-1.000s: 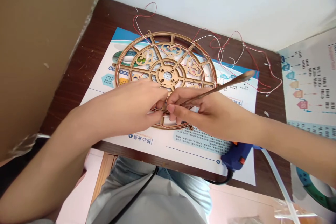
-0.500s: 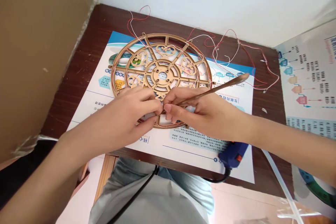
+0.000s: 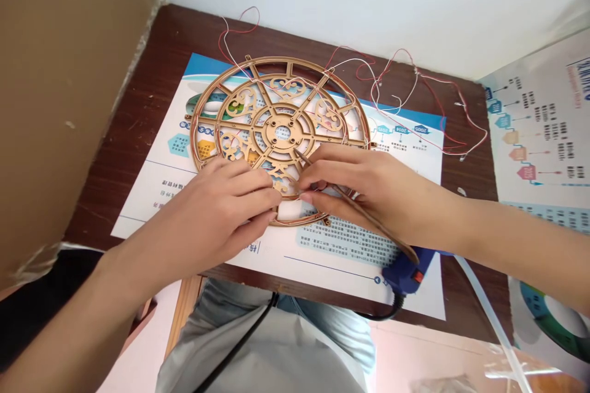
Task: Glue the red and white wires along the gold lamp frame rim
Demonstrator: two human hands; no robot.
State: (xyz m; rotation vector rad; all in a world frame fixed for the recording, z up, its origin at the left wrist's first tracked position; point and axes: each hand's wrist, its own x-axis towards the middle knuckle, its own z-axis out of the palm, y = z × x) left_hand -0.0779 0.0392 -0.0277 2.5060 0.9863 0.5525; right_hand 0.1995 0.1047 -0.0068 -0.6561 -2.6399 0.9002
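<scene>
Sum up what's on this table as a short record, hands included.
left hand: fingers over the wheel's near side
right hand: holding a slim brown pointed stick
wheel: round, gold-coloured openwork, lying flat on the sheet
sheet: white and blue printed paper
wires: thin, red and white, trailing beyond the wheel
device: blue, red switch, partly hidden
table: dark brown, wood-look

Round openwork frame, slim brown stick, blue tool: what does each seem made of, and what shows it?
The round openwork frame looks like matt golden-tan plastic or board, from its crisp cut-outs, though painted metal is possible. The slim brown stick may be smooth wood or tarnished metal; its mottled brown surface leaves both open. The blue tool seems smooth, hard plastic: evenly coloured, moulded-looking.
</scene>
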